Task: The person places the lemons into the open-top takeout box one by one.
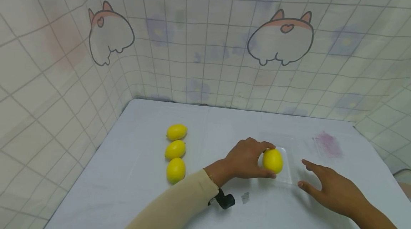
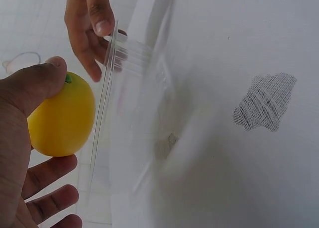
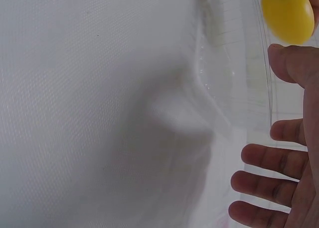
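Note:
My left hand [image 1: 244,159] grips a yellow lemon [image 1: 273,161] between thumb and fingers. In the left wrist view the lemon [image 2: 65,115] shows a green stem end near the thumb, and the other fingers stay spread. The lemon is held right at the mouth of a clear plastic container [image 1: 288,172], whose rim [image 2: 101,113] runs beside it. On the container's right side my right hand [image 1: 335,188] is held with thumb and fingers apart, nothing between them. The right wrist view shows those fingers [image 3: 269,160] close by the clear wall [image 3: 227,73].
Three more lemons stand in a line on the left of the white table: a far one [image 1: 176,132], a middle one [image 1: 175,149] and a near one [image 1: 176,170]. A pink stain [image 1: 329,144] and a small grey patch [image 1: 245,197] mark the tabletop. A patterned curtain [image 1: 205,43] hangs behind.

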### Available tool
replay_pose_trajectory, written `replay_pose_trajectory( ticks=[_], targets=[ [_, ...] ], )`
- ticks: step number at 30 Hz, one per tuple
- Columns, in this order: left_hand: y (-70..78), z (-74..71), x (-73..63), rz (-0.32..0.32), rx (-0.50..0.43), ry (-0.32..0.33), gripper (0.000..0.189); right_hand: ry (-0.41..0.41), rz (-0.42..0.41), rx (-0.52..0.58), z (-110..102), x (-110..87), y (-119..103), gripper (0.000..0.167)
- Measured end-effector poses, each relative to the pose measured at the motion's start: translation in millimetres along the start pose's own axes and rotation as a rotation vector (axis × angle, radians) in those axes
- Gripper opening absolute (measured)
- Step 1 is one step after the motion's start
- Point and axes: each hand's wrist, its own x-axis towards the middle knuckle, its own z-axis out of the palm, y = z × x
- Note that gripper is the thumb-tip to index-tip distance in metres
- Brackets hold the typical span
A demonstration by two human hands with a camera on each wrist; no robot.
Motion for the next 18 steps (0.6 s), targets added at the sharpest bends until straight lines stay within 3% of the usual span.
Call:
replay_pose_trajectory(
  ticks=[18],
  targets=[
    [13.8,15.3,17.8,0.008,0.139,-0.024,0.077,-0.009,-0.005,-0.004,2.6,2.5,0.8,0.087]
  ],
)
